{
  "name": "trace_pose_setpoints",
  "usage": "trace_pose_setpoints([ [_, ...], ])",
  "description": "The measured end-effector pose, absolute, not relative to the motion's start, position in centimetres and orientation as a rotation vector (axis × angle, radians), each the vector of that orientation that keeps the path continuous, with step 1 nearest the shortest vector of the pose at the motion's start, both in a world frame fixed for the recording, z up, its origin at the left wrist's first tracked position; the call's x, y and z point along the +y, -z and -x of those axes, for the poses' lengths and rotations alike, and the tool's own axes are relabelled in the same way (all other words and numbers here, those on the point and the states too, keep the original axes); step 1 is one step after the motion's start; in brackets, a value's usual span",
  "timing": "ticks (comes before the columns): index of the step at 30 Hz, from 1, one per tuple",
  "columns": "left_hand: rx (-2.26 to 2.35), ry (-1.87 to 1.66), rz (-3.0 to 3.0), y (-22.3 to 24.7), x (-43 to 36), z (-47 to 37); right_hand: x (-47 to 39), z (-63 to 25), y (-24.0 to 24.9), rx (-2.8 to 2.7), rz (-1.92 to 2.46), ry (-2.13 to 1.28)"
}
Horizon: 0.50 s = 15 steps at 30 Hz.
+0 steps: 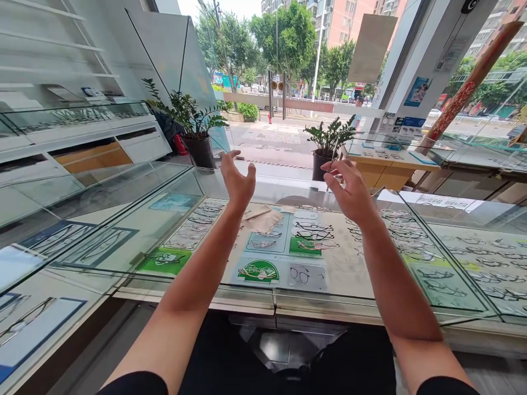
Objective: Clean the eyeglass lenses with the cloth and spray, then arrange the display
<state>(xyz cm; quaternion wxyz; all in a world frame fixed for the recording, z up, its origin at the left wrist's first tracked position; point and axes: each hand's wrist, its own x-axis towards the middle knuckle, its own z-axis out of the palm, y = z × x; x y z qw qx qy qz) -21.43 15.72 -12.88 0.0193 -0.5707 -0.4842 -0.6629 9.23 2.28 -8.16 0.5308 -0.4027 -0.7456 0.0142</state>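
Both arms reach out over the glass counter (329, 307), hands raised off its top. The left grip (237, 184) is open, thumb and fingers well spread, and I see nothing in it. The right grip (348, 189) is curled, thumb and forefinger close to a slim dark thing (331, 165); it's so small against the daylight that I can't tell what it is, or whether the fingers really pinch it.

A pale cloth (262, 218) lies rumpled between the two grips, lower down and closer to the body, just right of the left wrist. To the left of the right grip, and also nearer the body, sit some dark glasses (314, 230) with a green card (307, 249) by them. More glasses run in rows to the right of the right grip. Past the left grip, a little to its left, stands a potted plant (200, 151), and a smaller plant (329, 134) shows just beyond the right grip.

As for how far things have got, the rows of glasses are set out, and the cloth is out on the counter but in neither grip. Whatever the fingers are doing with the slim thing looks unfinished to me, and how much of that remains I can't tell from here
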Motion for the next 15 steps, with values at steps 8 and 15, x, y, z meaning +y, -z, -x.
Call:
trace_pose_setpoints([
  [8, -2.506, 1.922, 1.78, 19.6, 19.6, 24.0, 5.3, -10.7, 15.5, -1.513, 1.024, -0.223],
  [15, -2.64, 1.969, 1.774, 21.2, 19.8, 24.4, 5.8, -11.4, 16.9, -1.482, 1.067, -0.297],
])
